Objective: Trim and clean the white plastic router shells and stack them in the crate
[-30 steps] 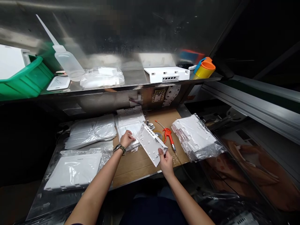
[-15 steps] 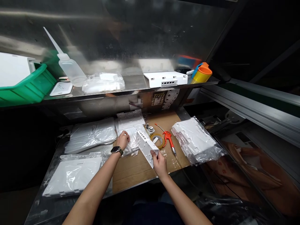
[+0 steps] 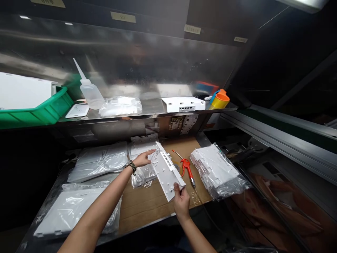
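Note:
A white plastic housing panel (image 3: 165, 172) with a row of port cutouts along one raised edge is tilted above the bench. My right hand (image 3: 181, 202) grips its near corner, thumb on top. At the panel's far left edge, my left hand (image 3: 143, 159) has its fingers stretched out, holding nothing; whether the fingertips touch the panel I cannot tell. A dark watch band (image 3: 131, 166) is on my left wrist. Under and behind the left hand lie bagged white panels (image 3: 144, 140). Right of the panel is a red air blow gun (image 3: 187, 169); a tape roll is mostly hidden.
Plastic-wrapped stacks (image 3: 216, 168) lie to the right, with flat clear bags (image 3: 101, 158) and a wrapped white cover (image 3: 71, 207) to the left. The shelf above holds a green bin (image 3: 50, 109), a squeeze bottle (image 3: 92, 95), a white housing (image 3: 183, 104) and a yellow tape roll (image 3: 220, 101).
The view has tilted upward. My left hand has moved from the bagged panels to the held panel's far edge, its curled fingers now extended. My right hand still holds the panel.

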